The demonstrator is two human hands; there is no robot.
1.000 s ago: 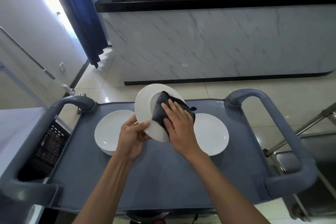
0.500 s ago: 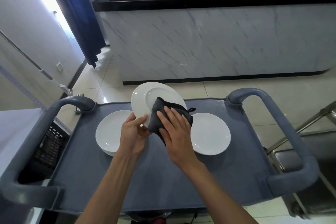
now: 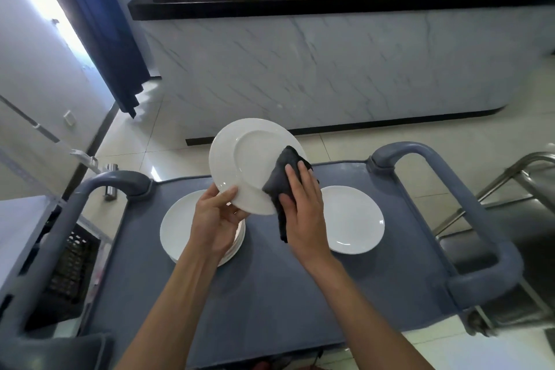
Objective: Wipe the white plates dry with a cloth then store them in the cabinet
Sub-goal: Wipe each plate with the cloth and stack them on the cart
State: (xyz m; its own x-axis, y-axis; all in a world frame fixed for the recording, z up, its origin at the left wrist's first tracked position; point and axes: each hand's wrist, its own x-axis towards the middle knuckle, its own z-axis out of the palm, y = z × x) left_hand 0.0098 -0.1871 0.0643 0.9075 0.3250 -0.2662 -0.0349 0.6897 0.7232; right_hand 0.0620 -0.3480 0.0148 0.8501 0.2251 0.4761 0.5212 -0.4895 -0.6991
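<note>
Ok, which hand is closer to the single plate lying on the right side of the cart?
Right. The right hand, gripping the dark cloth, overlaps the single plate's left edge in view; the left hand is over the plate stack, holding the raised plate.

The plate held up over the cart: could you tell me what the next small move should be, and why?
Probably sweep the dark cloth leftward across the plate. The right hand holds it only at the right rim, the middle and left look uncovered, and the left hand grips the lower edge.
</note>
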